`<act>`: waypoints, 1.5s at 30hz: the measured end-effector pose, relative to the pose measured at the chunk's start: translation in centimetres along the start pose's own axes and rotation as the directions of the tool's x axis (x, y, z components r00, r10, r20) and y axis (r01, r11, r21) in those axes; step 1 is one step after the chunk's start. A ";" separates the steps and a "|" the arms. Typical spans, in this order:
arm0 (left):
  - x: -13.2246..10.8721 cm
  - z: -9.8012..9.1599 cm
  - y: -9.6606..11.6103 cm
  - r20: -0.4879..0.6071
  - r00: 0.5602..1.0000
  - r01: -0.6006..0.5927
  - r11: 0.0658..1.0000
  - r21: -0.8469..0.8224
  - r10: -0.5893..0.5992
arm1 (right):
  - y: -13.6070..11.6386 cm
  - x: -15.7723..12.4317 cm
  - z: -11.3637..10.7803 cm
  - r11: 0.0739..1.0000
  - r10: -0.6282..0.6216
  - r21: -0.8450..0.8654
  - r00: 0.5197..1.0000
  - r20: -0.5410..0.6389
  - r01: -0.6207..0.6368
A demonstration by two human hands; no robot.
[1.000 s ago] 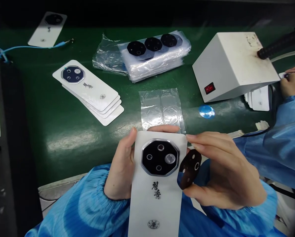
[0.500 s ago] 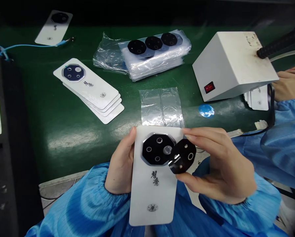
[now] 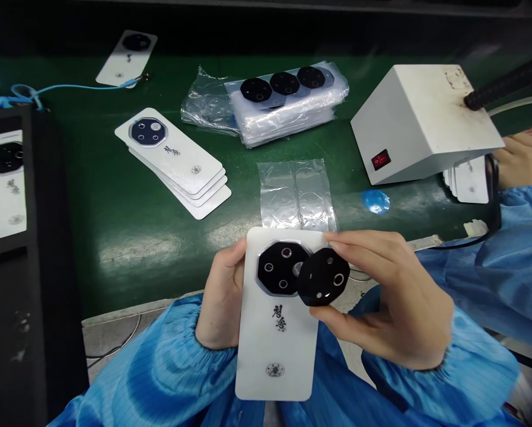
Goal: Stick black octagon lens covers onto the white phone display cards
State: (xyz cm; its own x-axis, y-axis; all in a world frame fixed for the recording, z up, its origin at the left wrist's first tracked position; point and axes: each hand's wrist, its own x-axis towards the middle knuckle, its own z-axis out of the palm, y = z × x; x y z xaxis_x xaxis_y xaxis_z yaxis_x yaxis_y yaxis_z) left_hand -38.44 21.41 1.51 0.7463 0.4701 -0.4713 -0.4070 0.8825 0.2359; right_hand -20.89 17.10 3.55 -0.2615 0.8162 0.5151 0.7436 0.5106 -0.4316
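My left hand (image 3: pixel 221 296) grips the left edge of a white phone back cover (image 3: pixel 277 332), held upright in front of me, with a black octagonal camera module (image 3: pixel 277 270) near its top. My right hand (image 3: pixel 394 302) pinches a thin black octagonal lens plate (image 3: pixel 323 277) between thumb and fingers. The plate overlaps the right edge of the module. A clear plastic film (image 3: pixel 296 194) lies on the green belt (image 3: pixel 114 231) just beyond the cover.
A stack of white back covers (image 3: pixel 181 163) lies left of centre and one more cover (image 3: pixel 126 58) far back. A plastic bag of black lens plates (image 3: pixel 287 98) sits behind. A white box with a red switch (image 3: pixel 419 121) stands right; another person's hand (image 3: pixel 521 157) is beside it. A black rack (image 3: pixel 21 237) is left.
My right hand has brought the black lens plate left and up, from beside the cover to over the module's right edge. The cover has been lifted slightly away from me.
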 end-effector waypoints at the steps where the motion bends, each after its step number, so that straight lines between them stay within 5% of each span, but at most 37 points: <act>1: 0.0 -0.1 -0.1 0.004 1.000 -0.005 1.000 -0.003 0.005 | 0.0 0.0 0.2 0.999 -0.001 -0.033 1.000 -0.001 0.001; 12: 0.9 -1.0 -1.3 0.121 0.984 -0.123 0.990 -0.069 0.131 | 0.3 0.0 1.5 0.980 -0.035 -0.196 0.998 0.044 0.043; 27: 1.2 -1.4 -1.0 0.058 0.995 -0.078 0.997 -0.010 0.078 | 0.5 0.2 1.9 0.984 0.008 -0.175 1.000 0.003 -0.008; 32: 1.2 -1.0 -0.9 -0.006 0.995 -0.101 0.995 0.012 0.101 | 1.1 0.1 1.3 0.985 0.010 -0.174 1.000 0.011 -0.008; 39: 0.2 -0.7 -1.3 0.092 0.992 -0.088 0.996 -0.013 0.089 | 1.1 0.0 -0.2 0.994 0.030 -0.107 0.999 -0.018 -0.032; 45: -0.8 -0.2 -1.3 0.072 0.993 -0.091 0.996 0.013 0.089 | 0.1 0.1 -0.6 0.996 0.001 -0.084 1.000 -0.013 -0.002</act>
State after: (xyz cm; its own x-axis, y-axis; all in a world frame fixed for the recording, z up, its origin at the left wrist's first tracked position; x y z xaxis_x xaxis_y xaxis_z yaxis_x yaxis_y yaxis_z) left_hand -38.60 19.90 1.44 0.7430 0.5471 -0.3855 -0.4660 0.8363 0.2887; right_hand -20.45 17.13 4.00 -0.2530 0.8129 0.5246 0.7931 0.4848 -0.3687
